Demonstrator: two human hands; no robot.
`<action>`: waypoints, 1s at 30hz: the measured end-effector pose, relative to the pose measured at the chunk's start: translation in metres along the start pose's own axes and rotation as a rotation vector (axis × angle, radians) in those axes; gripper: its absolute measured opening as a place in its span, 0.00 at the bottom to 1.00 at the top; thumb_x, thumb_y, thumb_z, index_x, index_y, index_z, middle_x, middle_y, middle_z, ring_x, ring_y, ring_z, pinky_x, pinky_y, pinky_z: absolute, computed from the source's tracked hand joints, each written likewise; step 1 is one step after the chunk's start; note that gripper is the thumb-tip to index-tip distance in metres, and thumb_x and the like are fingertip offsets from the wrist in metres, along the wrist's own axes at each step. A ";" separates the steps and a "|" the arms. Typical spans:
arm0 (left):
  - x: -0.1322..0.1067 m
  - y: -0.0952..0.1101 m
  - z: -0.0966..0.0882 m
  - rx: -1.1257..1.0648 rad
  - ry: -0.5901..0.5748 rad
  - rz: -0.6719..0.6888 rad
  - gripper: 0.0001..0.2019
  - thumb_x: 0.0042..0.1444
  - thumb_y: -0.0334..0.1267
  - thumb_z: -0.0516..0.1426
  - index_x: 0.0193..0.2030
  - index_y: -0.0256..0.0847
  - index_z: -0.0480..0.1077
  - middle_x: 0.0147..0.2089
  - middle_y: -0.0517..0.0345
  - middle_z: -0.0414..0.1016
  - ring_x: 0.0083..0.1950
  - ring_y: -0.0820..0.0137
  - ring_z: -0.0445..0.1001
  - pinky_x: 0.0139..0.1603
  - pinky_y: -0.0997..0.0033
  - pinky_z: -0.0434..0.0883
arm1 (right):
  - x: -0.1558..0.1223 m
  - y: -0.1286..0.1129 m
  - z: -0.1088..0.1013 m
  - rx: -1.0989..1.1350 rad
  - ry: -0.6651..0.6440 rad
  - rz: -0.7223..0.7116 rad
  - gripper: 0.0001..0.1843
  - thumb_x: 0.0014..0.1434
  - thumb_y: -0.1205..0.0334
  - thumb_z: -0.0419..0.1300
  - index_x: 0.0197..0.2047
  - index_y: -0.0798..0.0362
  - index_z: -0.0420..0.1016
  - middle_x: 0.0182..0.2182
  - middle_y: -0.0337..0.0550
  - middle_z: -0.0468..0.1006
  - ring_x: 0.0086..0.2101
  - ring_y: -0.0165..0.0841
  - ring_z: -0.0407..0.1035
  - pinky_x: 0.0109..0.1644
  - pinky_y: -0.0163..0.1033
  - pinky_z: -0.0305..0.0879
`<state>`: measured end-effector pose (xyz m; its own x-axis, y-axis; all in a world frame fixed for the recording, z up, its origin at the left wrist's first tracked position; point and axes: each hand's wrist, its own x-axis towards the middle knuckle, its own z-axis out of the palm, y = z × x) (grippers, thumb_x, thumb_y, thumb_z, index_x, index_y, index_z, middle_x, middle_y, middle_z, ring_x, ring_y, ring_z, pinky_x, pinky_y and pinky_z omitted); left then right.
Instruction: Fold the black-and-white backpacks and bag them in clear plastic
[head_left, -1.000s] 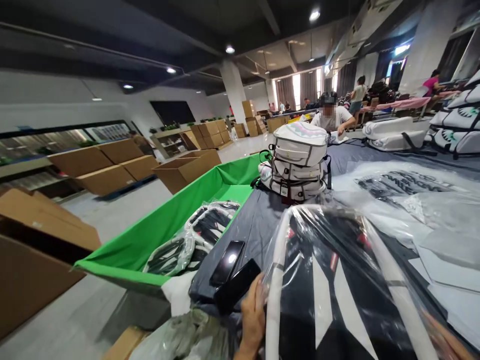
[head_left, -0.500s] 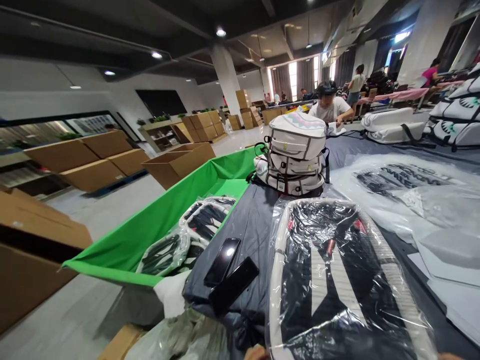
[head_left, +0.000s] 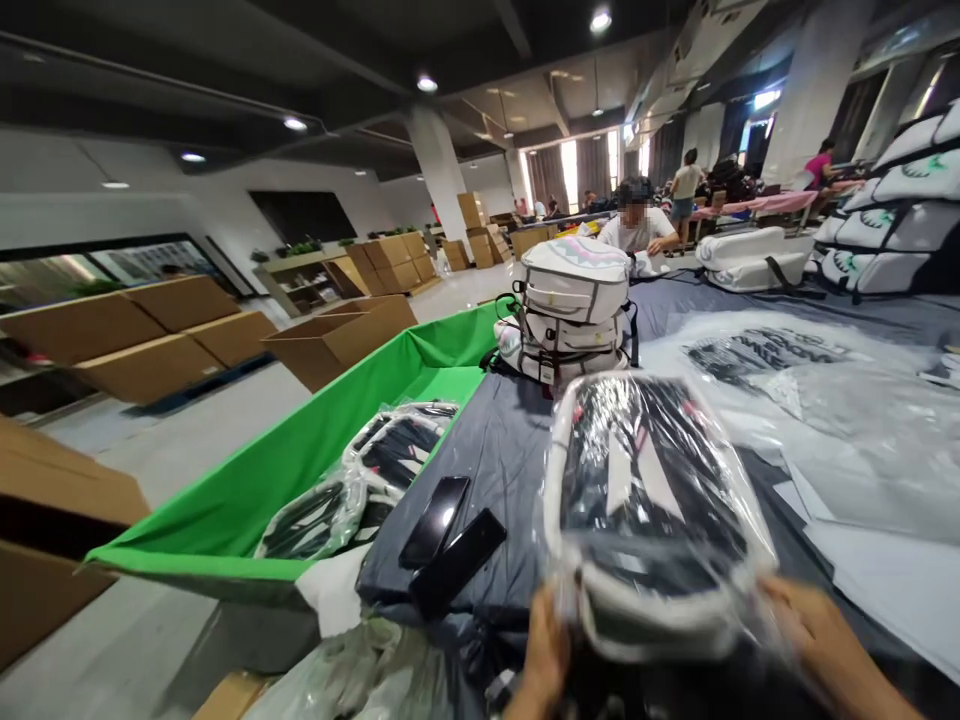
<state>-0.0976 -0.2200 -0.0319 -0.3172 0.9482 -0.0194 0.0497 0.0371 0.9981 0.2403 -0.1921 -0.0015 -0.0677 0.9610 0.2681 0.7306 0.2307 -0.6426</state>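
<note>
A black-and-white backpack [head_left: 645,480] in a clear plastic bag is in front of me, its back panel with pale straps facing up. Its near end is lifted and slightly blurred. My left hand [head_left: 547,640] is closed on the bag's near left corner, and my right hand [head_left: 802,620] grips the near right corner. Beyond it stands a stack of white backpacks [head_left: 574,300]. To the left lie two black phones [head_left: 459,562], one partly over the other, on the grey-covered table [head_left: 499,440].
Left of the table hangs a green cloth bin [head_left: 300,470] holding several bagged backpacks [head_left: 397,445]. Clear plastic bags [head_left: 862,410] and white sheets [head_left: 892,570] cover the right side. A co-worker [head_left: 637,225] works across the table. Cardboard boxes [head_left: 337,330] stand on the floor.
The bagged backpack's near end has risen and drawn closer to the stack. Both hands, barely visible before at the bottom edge, now show at its near corners. The view has shifted slightly right.
</note>
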 end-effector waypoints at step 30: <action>-0.100 -0.004 0.136 -0.417 -0.800 -0.554 0.28 0.38 0.54 0.74 0.41 0.34 0.80 0.37 0.51 0.80 0.36 0.68 0.75 0.43 0.68 0.71 | -0.100 0.012 -0.020 0.588 -0.300 0.445 0.33 0.49 0.30 0.63 0.36 0.55 0.77 0.33 0.44 0.78 0.37 0.42 0.71 0.42 0.42 0.70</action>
<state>0.0624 -0.2718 -0.0424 0.5277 0.7693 -0.3601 -0.2883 0.5609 0.7760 0.2691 -0.2884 -0.0217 -0.0949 0.9626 -0.2538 0.2594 -0.2222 -0.9399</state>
